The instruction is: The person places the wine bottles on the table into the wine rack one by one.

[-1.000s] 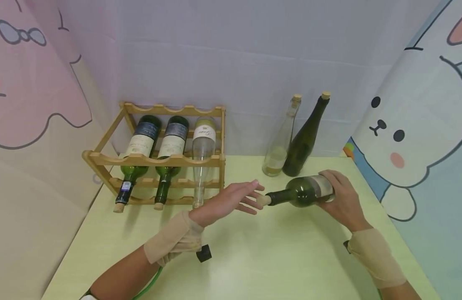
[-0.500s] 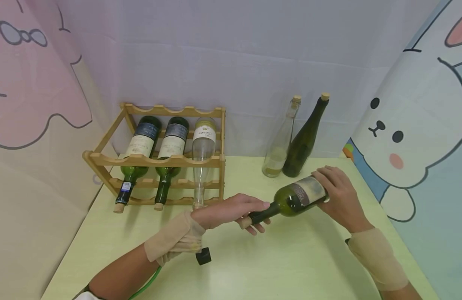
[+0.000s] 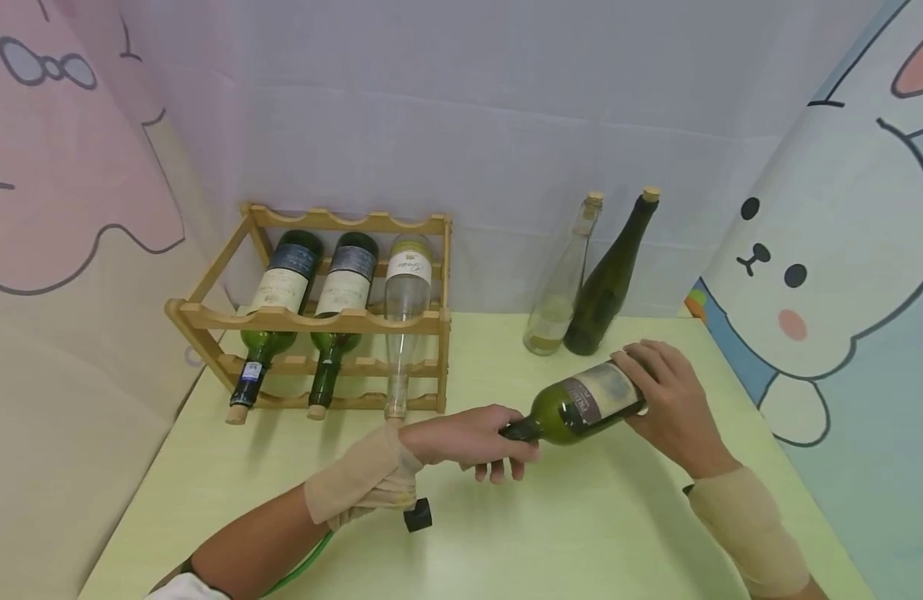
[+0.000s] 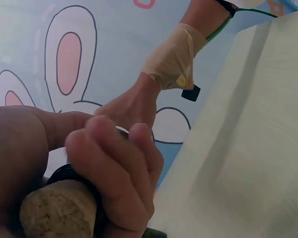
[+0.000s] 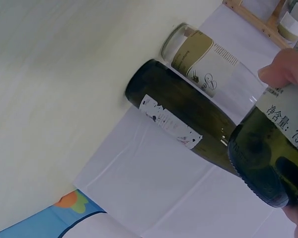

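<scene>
Between my two hands a green wine bottle lies tilted in the air, neck toward the left. My left hand wraps its fingers round the neck; the cork shows beside the palm in the left wrist view. My right hand grips the bottle near its base, over the pale label. In the right wrist view the bottle's base and a thumb are visible. Most of the neck is hidden by my left hand in the head view.
A wooden rack at the back left holds two green bottles and a clear bottle, necks forward. A clear corked bottle and a dark corked bottle stand upright at the back right. Cloth hangs round the table.
The green wine bottle has moved left and down, its neck swinging lower. My left hand, open beside the cork a second ago, has closed round the neck. My right hand has kept its hold.
</scene>
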